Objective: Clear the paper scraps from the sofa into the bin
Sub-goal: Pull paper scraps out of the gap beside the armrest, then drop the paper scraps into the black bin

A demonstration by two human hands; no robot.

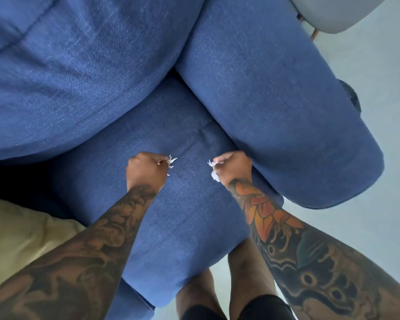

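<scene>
A pale grey smooth floor (367, 158) lies under soft, even daylight. A light grey rounded chair (333, 12) on slim wooden legs stands at the upper right.

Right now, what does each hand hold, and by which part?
The left hand grips paper scraps in its fist; the right hand grips more scraps. Only white ends stick out.
</scene>
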